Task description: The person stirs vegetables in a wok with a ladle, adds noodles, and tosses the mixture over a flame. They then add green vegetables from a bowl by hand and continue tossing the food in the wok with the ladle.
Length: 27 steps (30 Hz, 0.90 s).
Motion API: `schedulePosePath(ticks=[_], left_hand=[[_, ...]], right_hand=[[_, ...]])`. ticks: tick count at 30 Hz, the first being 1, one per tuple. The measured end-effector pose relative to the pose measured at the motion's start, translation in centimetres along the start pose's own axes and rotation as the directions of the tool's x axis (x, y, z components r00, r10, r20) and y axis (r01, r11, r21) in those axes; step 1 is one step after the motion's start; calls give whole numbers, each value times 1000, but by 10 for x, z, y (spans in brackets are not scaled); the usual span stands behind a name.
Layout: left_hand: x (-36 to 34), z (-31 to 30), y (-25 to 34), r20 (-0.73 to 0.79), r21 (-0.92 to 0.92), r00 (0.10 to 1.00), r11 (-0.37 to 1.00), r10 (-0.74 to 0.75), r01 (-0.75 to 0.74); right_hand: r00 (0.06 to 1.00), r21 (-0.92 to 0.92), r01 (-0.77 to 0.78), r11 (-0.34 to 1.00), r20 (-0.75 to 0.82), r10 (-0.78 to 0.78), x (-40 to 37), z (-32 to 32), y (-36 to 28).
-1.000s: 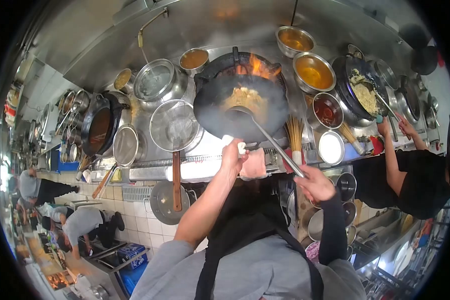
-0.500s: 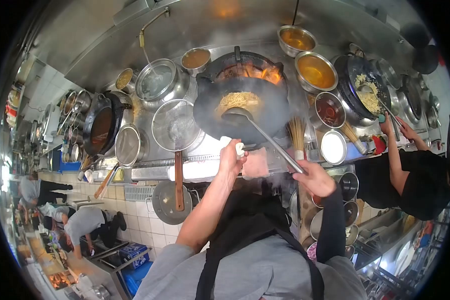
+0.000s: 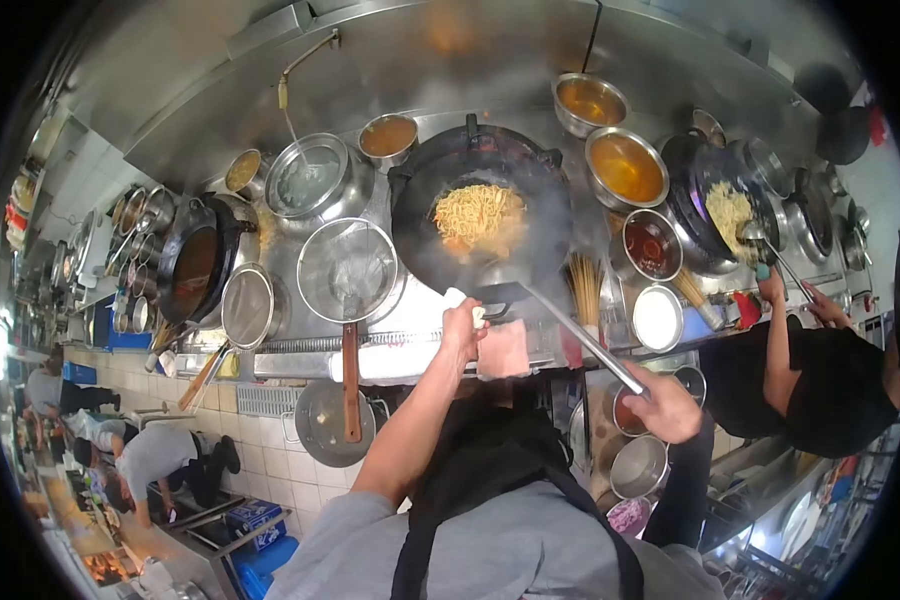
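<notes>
Noodles with reddish bits lie in the middle of a black wok, under steam. My right hand is closed round the end of a long-handled ladle. The ladle's bowl is low inside the wok, on the near side of the noodles, blurred by steam. At the wok's near edge, my left hand is closed on a folded white cloth. Whether it grips the wok's handle through the cloth is hidden. A pink cloth lies just right of that hand.
A wire strainer with a wooden handle sits left of the wok. Bowls of amber liquid, red sauce and white contents, plus a bamboo brush, stand right. Beyond, a co-worker's hands work another wok.
The wok has settled back onto the burner, covering the flames. My right hand has drawn back and down, bringing the ladle's bowl from the noodles to the wok's near side.
</notes>
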<state>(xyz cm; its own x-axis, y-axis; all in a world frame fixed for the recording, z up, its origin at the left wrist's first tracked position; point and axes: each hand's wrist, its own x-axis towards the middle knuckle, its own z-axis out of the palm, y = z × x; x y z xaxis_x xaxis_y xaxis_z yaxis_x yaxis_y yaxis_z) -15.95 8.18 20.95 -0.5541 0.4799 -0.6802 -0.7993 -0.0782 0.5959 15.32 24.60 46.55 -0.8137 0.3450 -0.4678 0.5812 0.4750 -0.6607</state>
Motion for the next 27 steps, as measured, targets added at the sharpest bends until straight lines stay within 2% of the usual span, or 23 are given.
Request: schedulePosePath(ticks=[1, 4, 6, 7, 9, 10, 13, 14, 16, 17, 18, 20, 21, 23, 25, 27], left_hand=[[12, 1, -3, -1, 1, 1000, 1000, 10, -10], [23, 8, -3, 1, 28, 1000, 1000, 6, -6], [36, 5, -6, -10, 52, 1000, 999, 4, -3], [42, 4, -6, -6, 61, 1000, 998, 9, -9], [43, 2, -9, -17, 60, 1000, 998, -7, 8], [43, 3, -9, -26, 51, 999, 998, -19, 20], [42, 4, -9, -20, 19, 999, 999, -36, 37], [42, 4, -8, -13, 5, 999, 999, -35, 35], [39, 3, -6, 8, -5, 999, 999, -52, 53], [38, 3, -5, 20, -7, 998, 998, -63, 63], [39, 4, -4, 21, -4, 998, 998, -66, 66], [42, 1, -6, 22, 5, 997, 997, -74, 74], [45, 2, -7, 29, -2, 997, 997, -72, 72], [48, -2, -9, 34, -15, 997, 997, -73, 73], [45, -2, -9, 30, -16, 996, 996, -84, 85], [41, 3, -3, 22, -36, 994, 994, -107, 107]], right_hand=[[997, -86, 67, 994, -32, -70, 9, 4, 2], [931, -165, 248, 955, -232, -282, 90, 62, 61], [967, 182, 164, 970, -224, -121, 133, 81, 69], [986, 414, 9, 910, -153, 60, 144, 81, 57], [954, 515, -18, 857, -248, 169, 164, 104, 51], [891, 383, 105, 918, -447, 84, 194, 136, 69], [715, 168, 283, 944, -693, -91, 256, 182, 85], [918, 553, 75, 830, -364, 159, 232, 156, 49], [985, 861, 8, 509, -94, 144, 215, 107, 35], [975, 813, -26, 582, -107, 193, 217, 104, 25], [936, 675, 70, 734, -299, 185, 232, 114, 24], [776, 292, 165, 942, -627, 58, 277, 146, 30], [770, 191, 138, 972, -638, 16, 293, 149, 27], [868, 262, 193, 946, -496, -39, 330, 165, 49], [917, 182, 218, 959, -374, -138, 326, 165, 64], [934, -49, 272, 961, -227, -275, 265, 129, 55]])
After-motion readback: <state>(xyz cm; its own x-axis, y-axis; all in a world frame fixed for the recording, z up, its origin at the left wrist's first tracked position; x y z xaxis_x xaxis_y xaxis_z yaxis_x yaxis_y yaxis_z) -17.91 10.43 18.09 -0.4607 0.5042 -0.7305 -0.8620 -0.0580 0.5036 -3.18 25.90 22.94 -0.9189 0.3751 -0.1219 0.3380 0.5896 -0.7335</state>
